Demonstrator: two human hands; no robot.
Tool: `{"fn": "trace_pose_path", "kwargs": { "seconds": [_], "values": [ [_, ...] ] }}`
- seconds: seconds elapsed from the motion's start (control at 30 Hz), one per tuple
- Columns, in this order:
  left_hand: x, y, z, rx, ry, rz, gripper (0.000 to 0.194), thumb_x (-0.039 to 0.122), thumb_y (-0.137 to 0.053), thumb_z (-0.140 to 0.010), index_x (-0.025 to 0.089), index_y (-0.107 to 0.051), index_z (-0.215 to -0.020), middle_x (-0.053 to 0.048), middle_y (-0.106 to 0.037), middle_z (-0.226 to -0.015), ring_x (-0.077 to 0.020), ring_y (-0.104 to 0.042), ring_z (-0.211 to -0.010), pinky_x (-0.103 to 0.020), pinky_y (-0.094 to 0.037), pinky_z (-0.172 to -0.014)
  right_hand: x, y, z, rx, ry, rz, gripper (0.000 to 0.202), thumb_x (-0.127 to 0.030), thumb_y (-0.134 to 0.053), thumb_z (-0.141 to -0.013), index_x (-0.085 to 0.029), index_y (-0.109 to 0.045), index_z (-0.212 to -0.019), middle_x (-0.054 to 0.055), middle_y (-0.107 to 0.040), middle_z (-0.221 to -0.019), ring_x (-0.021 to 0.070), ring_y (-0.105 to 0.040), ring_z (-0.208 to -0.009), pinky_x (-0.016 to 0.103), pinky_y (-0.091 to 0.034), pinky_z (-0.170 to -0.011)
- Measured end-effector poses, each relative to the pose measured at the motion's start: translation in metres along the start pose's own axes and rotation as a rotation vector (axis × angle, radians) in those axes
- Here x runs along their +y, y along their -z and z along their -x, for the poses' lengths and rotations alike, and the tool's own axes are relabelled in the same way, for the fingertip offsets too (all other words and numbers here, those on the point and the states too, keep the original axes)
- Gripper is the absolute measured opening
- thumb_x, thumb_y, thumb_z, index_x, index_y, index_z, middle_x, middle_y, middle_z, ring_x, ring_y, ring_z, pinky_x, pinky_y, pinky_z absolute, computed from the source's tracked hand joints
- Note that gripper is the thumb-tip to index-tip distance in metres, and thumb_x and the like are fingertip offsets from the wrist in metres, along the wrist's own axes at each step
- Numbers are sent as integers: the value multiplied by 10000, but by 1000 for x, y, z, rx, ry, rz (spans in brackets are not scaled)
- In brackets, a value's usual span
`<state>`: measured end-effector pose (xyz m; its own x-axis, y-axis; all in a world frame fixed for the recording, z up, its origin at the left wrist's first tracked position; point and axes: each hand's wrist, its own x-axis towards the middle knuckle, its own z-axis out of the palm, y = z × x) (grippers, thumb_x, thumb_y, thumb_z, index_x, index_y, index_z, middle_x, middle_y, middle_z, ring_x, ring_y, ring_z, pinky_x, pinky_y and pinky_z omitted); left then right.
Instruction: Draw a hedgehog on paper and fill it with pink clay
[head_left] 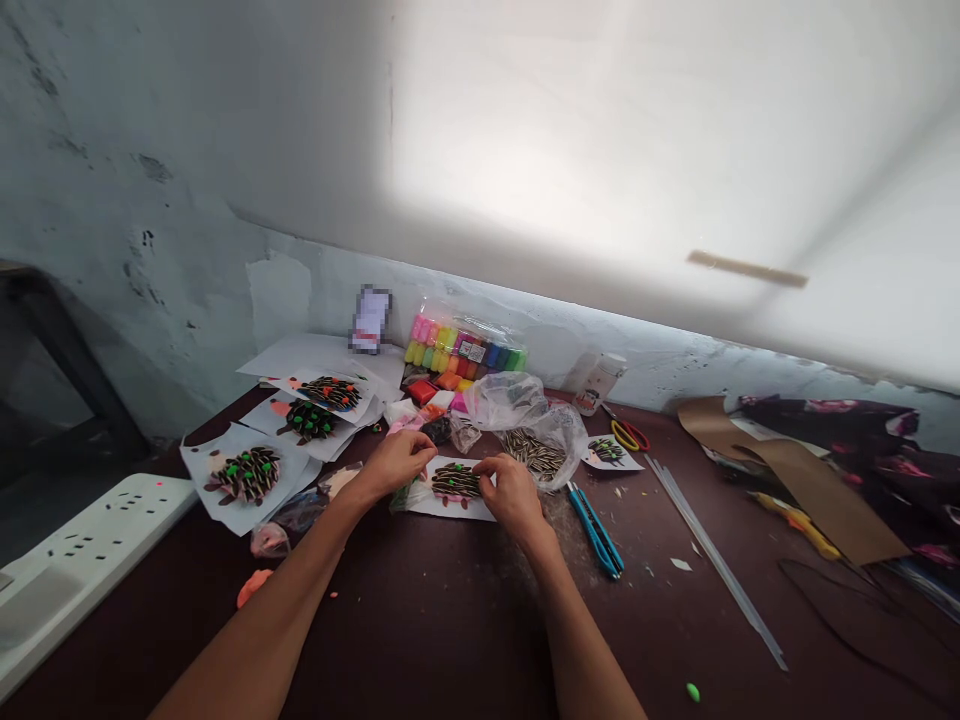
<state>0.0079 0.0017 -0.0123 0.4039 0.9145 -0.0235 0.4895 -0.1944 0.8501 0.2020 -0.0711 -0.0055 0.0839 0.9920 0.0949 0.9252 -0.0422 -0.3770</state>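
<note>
Left hand (397, 462) first: its fingertips are drawn together above the upper left corner of a white paper (474, 512), and whether they pinch anything I cannot tell. The paper lies flat on the desk (450, 610), between the two hands, and carries a seed cluster (456, 484). It should be light and easily bent, prone to slide if nudged. The seeds look hard and smooth, so a single one would probably slip between fingertips; the pink base beneath them seems soft, likely to dent under pressure. Its bare margins, the lower one above all, look the safest place to take hold; squeezing the cluster could knock seeds loose.

Dark, pale-edged seeds overlap in a spiky mound, dotted with bright green, with pink showing along the lower edge. At its right end sits the right hand (513, 495), curled, thumb and forefinger close to each other by the outermost seeds; whether a seed is caught there is too small to make out. Beyond that hand, a clear plastic bag (574, 440) lies open around a pile of loose seeds (534, 455).
</note>
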Motion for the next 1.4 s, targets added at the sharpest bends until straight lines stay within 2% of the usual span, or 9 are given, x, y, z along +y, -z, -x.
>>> {"fn": "trace_pose_path", "kwargs": {
  "seconds": [0.3, 0.83, 1.4],
  "values": [
    [4, 2, 1, -1, -11, 15, 316, 450, -491, -763, 176, -618, -668, -22, -646, -549, -194, -631, -576, -263, -389, -562, -2, 1, 0, -25, 10, -2, 306, -108, -545, -820, -210, -784, -982, 55, -730, -972, 183, -652, -933, 230, -424, -826],
    [3, 1, 1, 9, -17, 23, 311, 447, -504, -762, 171, -633, -697, -25, -645, -558, -197, -630, -584, -274, -403, -577, -5, 3, 1, -57, 22, -51, 355, -88, -537, -816, -213, -781, -1041, 60, -733, -988, 179, -651, -909, 236, -429, -812],
    [2, 2, 0, -2, -31, 11, 311, 440, -491, -768, 175, -629, -681, -27, -662, -570, -193, -634, -599, -268, -386, -572, -2, -2, 0, 1, 38, -141, 340, -81, -540, -803, -210, -783, -1003, 44, -737, -934, 157, -638, -803, 233, -435, -755]
  ]
}}
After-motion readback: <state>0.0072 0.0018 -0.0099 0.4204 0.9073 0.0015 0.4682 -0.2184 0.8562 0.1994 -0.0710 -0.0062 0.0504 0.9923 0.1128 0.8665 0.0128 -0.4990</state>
